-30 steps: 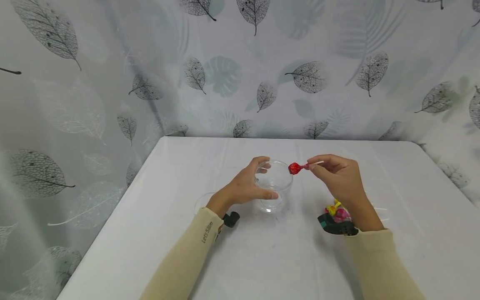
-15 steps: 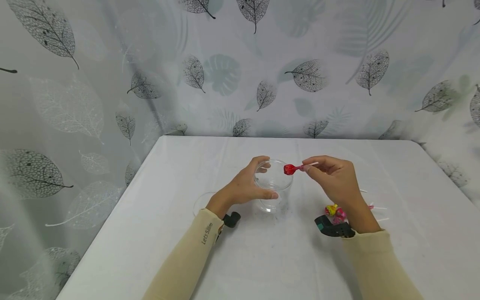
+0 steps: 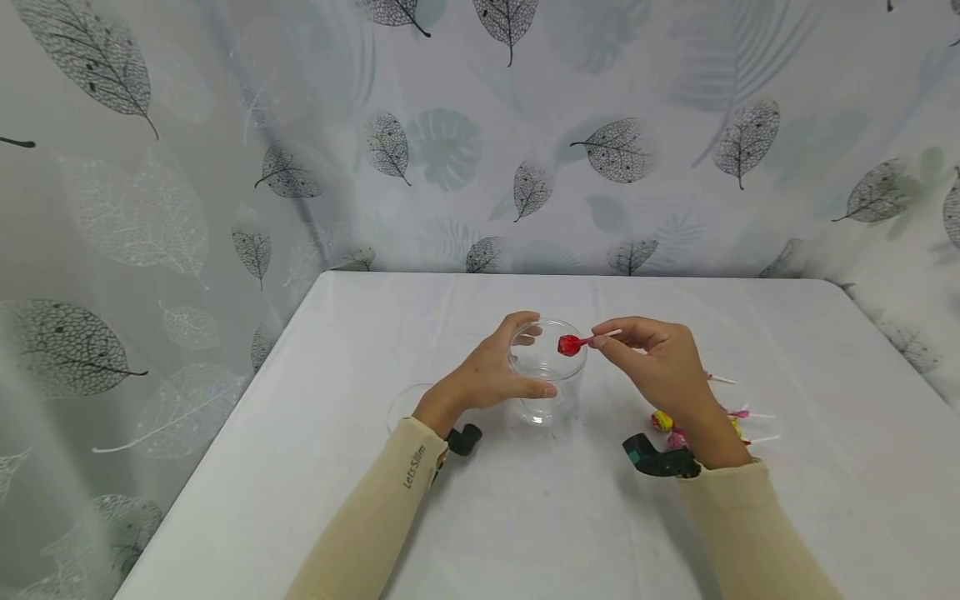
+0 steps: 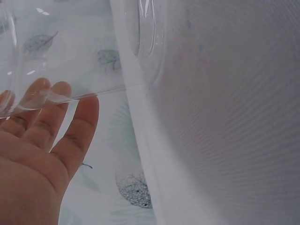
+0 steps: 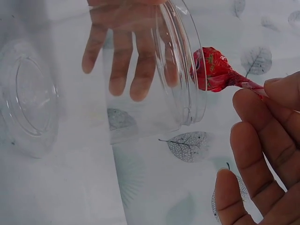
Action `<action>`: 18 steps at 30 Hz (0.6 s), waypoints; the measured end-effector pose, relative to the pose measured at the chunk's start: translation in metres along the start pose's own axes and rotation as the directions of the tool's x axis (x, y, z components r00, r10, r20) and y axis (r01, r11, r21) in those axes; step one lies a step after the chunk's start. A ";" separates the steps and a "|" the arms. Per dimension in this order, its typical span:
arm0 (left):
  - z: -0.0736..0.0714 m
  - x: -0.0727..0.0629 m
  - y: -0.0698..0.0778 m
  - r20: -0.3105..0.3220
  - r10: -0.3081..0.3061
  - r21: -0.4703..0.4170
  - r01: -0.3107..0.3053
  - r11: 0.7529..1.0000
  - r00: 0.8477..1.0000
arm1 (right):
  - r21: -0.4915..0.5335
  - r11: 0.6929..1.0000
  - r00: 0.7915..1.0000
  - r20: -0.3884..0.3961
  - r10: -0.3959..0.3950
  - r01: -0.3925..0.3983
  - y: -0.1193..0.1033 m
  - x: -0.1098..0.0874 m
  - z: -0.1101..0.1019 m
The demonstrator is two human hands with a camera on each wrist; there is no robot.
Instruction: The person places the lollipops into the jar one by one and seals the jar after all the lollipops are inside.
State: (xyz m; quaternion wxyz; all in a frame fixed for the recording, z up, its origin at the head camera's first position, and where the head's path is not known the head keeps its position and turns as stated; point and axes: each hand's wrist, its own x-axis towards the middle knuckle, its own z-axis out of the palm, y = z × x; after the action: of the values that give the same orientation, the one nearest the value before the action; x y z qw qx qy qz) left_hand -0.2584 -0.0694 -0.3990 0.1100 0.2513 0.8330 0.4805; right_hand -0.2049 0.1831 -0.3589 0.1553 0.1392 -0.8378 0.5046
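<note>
Our left fingers (image 3: 519,320) curl round a clear jar (image 3: 546,365); our right fingers (image 5: 262,119) pinch a red lollipop (image 3: 568,345) at the jar's mouth | white desk (image 3: 555,517): more lollipops (image 3: 662,421) lie to our right, a clear disc (image 3: 405,402) to our left | leaf-print curtain (image 3: 555,92) behind and at both sides

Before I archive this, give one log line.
left hand: grips clear round jar; right hand: pinches red lollipop at jar mouth; yellow, pink lollipops: on white table

A round, red-wrapped lollipop (image 5: 214,70) is pinched by the right hand (image 5: 262,173) at the mouth of a clear, cylindrical jar (image 5: 152,123), through whose wall the left hand (image 5: 123,47) is seen.
</note>
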 end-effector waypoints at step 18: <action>0.000 0.000 0.000 0.003 0.025 -0.002 -0.025 1.000 1.000 | -0.116 0.990 0.996 0.032 -0.078 0.081 0.000 -0.001 0.012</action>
State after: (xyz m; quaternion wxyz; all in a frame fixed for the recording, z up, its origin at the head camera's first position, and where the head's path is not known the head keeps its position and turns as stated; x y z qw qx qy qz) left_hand -0.2585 -0.0694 -0.3990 0.1055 0.2620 0.8291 0.4824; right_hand -0.2059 0.1724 -0.3649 0.1719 0.1701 -0.8618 0.4458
